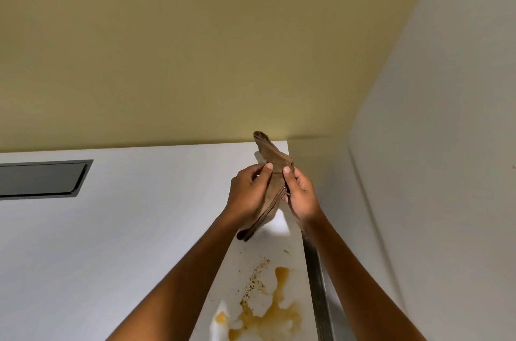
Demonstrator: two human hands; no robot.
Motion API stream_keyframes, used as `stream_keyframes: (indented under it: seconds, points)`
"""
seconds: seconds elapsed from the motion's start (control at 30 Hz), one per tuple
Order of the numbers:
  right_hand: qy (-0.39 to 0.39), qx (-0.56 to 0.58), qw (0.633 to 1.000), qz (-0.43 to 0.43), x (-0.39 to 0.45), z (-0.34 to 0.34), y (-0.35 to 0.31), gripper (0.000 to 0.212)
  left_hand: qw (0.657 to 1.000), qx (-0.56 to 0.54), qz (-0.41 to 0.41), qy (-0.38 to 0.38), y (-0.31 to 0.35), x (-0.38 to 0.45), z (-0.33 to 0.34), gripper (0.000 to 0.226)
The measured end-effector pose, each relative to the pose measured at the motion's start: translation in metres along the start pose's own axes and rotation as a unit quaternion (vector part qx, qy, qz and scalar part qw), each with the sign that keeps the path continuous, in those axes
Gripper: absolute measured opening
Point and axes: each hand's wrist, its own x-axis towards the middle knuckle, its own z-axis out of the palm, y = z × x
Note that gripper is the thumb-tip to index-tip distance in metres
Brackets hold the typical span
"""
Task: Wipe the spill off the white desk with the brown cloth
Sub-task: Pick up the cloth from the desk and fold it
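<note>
Both hands are raised above the far right corner of the white desk [134,229], working the brown cloth [275,181] between them. Left hand [248,192] pinches one side of the folded cloth with thumb and fingertips; right hand [300,195] grips the opposite edge, thumb pressed on the fabric. The cloth stands on edge in the air, clear of the desk, 1 end pointing at the yellow wall [195,47], the other drooping below the left wrist.

The spill [273,310] lies nearer the person, between the 2 forearms: an orange-brown puddle with a trail of dark crumbs beside it, close to the desk's right edge and the metal strip [317,284] there. None of it looks wiped yet.

Judging from this, a careless sweep rightward could push liquid over the edge, and a loosely bunched cloth might smear the puddle rather than soak it up. A dark recessed panel [42,178] sits well away at left.
</note>
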Motion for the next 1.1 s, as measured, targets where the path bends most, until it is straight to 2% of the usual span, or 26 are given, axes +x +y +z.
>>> stream_keyframes:
  seconds: [0.17, 0.23, 0.37, 0.47, 0.57, 0.63, 0.7, 0.8, 0.87, 0.93, 1.0, 1.1]
  points:
    - [0.028, 0.015, 0.999, -0.024, -0.044, 0.028, -0.023, 0.035, 0.998, 0.048, 0.011, 0.040, 0.053, -0.016, -0.016, 0.050]
    - [0.054, -0.010, 0.997, -0.047, -0.065, 0.042, -0.029, 0.031, 0.997, 0.055, 0.005, 0.055, 0.068, -0.030, -0.022, 0.051]
    - [0.069, -0.081, 0.987, -0.119, -0.108, 0.063, -0.034, 0.023, 0.993, 0.100, 0.033, 0.046, 0.087, -0.059, -0.038, 0.037]
    - [0.060, -0.101, 0.980, -0.157, -0.139, 0.073, -0.033, 0.042, 0.988, 0.134, 0.073, 0.027, 0.093, -0.083, -0.051, 0.026]
    - [0.087, -0.023, 0.991, -0.100, -0.171, 0.080, -0.028, 0.069, 0.980, 0.165, 0.110, -0.006, 0.093, -0.111, -0.058, 0.013]
    - [0.134, 0.077, 0.987, -0.044, -0.189, 0.082, -0.020, 0.060, 0.969, 0.194, 0.148, -0.027, 0.089, -0.131, -0.063, 0.008]
    - [0.181, 0.145, 0.973, -0.002, -0.203, 0.080, -0.009, 0.041, 0.950, 0.222, 0.214, -0.047, 0.084, -0.150, -0.067, 0.019]
    - [0.237, 0.124, 0.963, 0.043, -0.225, 0.075, 0.007, 0.038, 0.913, 0.258, 0.306, -0.081, 0.072, -0.177, -0.073, 0.023]
    - [0.281, 0.035, 0.957, 0.059, -0.235, 0.068, 0.019, 0.040, 0.892, 0.272, 0.345, -0.106, 0.063, -0.189, -0.075, 0.025]
    - [0.308, -0.057, 0.948, 0.058, -0.246, 0.056, 0.030, 0.054, 0.875, 0.282, 0.374, -0.125, 0.055, -0.200, -0.079, 0.027]
    - [0.320, -0.097, 0.941, 0.060, -0.257, 0.043, 0.038, 0.072, 0.862, 0.284, 0.397, -0.134, 0.049, -0.210, -0.082, 0.031]
    - [0.275, -0.110, 0.954, 0.055, -0.274, 0.027, 0.042, 0.113, 0.848, 0.293, 0.418, -0.140, 0.042, -0.221, -0.086, 0.036]
